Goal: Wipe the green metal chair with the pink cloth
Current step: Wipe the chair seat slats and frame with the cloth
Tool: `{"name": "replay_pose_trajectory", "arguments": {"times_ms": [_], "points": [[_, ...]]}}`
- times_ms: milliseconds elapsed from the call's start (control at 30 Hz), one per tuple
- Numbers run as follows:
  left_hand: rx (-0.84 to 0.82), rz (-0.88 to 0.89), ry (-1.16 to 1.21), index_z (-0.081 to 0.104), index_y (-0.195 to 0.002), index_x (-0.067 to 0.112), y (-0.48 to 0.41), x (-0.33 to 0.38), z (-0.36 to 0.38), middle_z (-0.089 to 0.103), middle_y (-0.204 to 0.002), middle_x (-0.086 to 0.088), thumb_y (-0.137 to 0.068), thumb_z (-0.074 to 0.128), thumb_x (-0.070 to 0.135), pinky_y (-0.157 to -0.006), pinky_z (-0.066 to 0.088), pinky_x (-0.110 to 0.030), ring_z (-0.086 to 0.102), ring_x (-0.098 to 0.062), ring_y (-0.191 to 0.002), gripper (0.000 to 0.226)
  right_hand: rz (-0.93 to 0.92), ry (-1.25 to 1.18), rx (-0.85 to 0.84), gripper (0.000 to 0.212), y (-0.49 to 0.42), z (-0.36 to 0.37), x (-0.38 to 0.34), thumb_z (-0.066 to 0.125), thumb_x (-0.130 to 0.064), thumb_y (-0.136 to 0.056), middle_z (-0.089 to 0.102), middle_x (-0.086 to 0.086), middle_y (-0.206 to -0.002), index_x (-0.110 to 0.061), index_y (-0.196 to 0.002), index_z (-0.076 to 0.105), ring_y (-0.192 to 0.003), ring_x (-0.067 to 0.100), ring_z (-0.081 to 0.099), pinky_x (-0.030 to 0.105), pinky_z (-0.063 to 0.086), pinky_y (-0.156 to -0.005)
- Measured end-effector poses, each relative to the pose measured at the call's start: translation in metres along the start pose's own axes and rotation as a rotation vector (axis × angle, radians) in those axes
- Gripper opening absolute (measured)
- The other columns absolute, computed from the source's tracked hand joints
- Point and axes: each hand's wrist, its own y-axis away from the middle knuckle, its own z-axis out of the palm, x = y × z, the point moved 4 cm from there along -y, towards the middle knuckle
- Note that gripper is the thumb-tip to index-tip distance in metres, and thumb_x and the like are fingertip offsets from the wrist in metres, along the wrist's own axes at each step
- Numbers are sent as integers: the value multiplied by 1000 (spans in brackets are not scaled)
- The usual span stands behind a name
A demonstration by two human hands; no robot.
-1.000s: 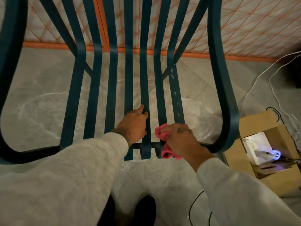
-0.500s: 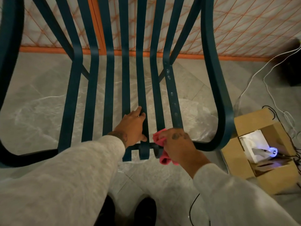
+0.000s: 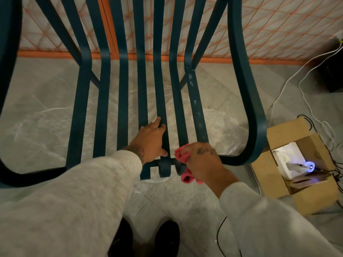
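The green metal chair [image 3: 122, 101] fills the view, its long flat slats running from the backrest down to the seat's front edge. My left hand [image 3: 152, 140] rests on the middle slats near that front edge, thumb curled under one slat. My right hand [image 3: 201, 160] is closed around the crumpled pink cloth [image 3: 185, 168] and presses it against the front ends of the slats on the right side. Part of the cloth hangs below the front bar; the rest is hidden in my palm.
An open cardboard box [image 3: 304, 166] with a glowing device inside stands on the floor right of the chair. White and black cables [image 3: 289, 78] trail across the grey tiles. An orange-framed mesh wall [image 3: 278, 25] is behind. My shoes [image 3: 146, 236] are below.
The right hand with the cloth has slid slightly right along the slat ends. The left hand has stayed on the middle slats. The view shifted a little.
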Motion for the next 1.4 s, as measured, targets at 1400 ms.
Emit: {"name": "replay_pose_trajectory", "arguments": {"times_ms": [1400], "points": [[148,165,4,16,-153,13,30,12,40,3,-162,1,-84,72,30,-113,3,-23,2,-14,-149,91,185,-2197,-148,35,0,143,28,48,-36,-94,55,14,-88,-9,-93,71,-49,12,40,23,27,-46]]}}
